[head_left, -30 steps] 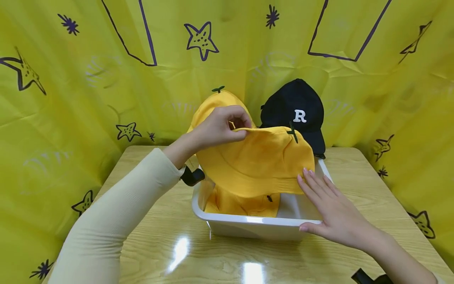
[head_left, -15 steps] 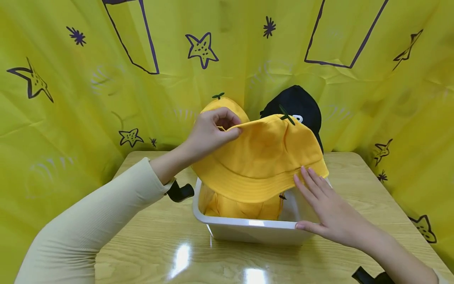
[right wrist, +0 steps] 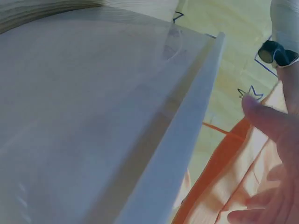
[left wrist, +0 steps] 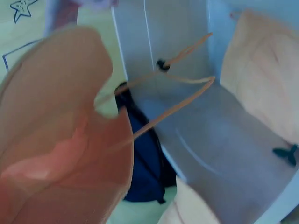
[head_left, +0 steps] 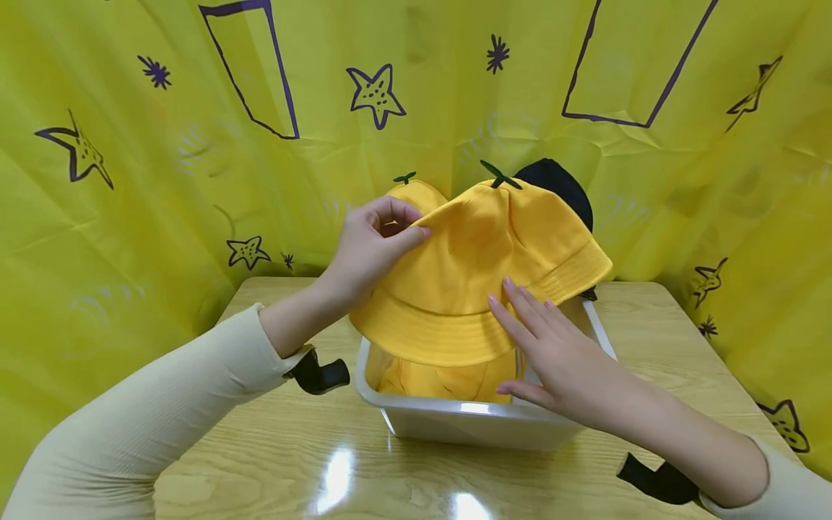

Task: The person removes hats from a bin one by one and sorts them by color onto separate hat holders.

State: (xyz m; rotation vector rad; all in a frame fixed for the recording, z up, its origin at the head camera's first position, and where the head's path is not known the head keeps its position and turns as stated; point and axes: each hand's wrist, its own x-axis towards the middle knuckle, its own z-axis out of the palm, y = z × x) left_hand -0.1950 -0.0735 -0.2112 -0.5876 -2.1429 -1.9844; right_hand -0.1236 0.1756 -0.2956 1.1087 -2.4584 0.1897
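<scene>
Head cam: L hand (head_left: 367,249) is pinching yellow bucket hat (head_left: 468,260) at its upper-L edge, thumb vs. fingers, clamped on fabric. Hat is hanging R of & below that pinch, over wht tub (head_left: 481,426); grn sprout (head_left: 500,175) is pointing up, above-R of grip. R hand (head_left: 562,361) isn't gripping: fingers straight, overlapping brim low-R of pinch; contact hard to tell. L wrist cam: thin cord (left wrist: 173,110) w/ blk toggle (left wrist: 163,65) is dangling, prob. main snag risk. Best, imo: holding pinch firm but light so crown isn't creasing, R fingers supporting brim flat, tucking cord inside, steering clear of blk cap (head_left: 564,186) behind-R of grip.
</scene>
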